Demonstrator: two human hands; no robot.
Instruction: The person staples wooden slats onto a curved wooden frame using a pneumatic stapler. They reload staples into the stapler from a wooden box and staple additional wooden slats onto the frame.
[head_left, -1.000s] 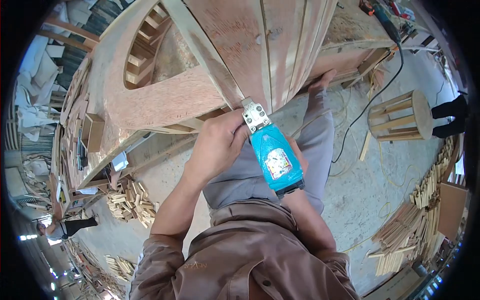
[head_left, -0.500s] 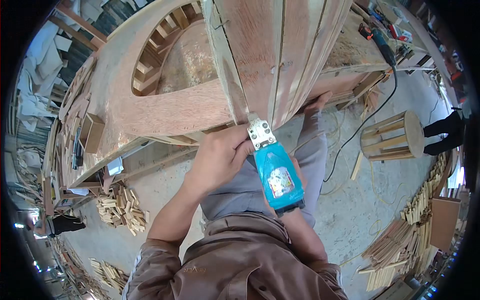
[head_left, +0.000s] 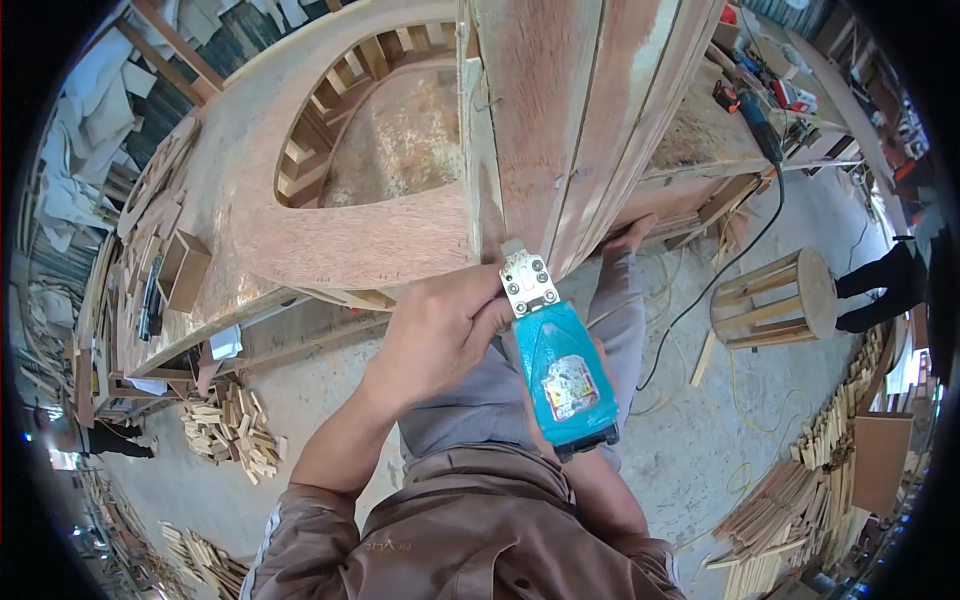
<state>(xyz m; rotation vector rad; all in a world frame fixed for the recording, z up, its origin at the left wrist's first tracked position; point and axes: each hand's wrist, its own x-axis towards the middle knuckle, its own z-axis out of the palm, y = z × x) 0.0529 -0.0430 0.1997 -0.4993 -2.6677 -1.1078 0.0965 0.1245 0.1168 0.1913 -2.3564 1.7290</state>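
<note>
A teal nail gun (head_left: 567,375) with a silver metal nose points away from me. Its nose overlaps the near end of a slatted wooden panel (head_left: 545,120); whether they touch, I cannot tell. My right hand (head_left: 536,425) is wrapped round the gun's handle underneath, mostly hidden by the body. Close beside the nose, my left hand (head_left: 430,325) is closed at the panel's lower left end, thumb near the metal, its fingertips hidden. The panel rises across a workbench in front of me.
A curved plywood frame (head_left: 350,235) lies on the bench at left. A corded power tool (head_left: 762,128) rests at right, its cable hanging down. On the floor are a round slatted stool (head_left: 770,305), wood offcuts (head_left: 235,430) and stacked strips (head_left: 775,520). Another person's dark-clothed legs (head_left: 885,285) stand at right.
The view has shifted slightly. The panel's top appears further right, and the nail gun sits a little lower in view. Both hands keep their holds.
</note>
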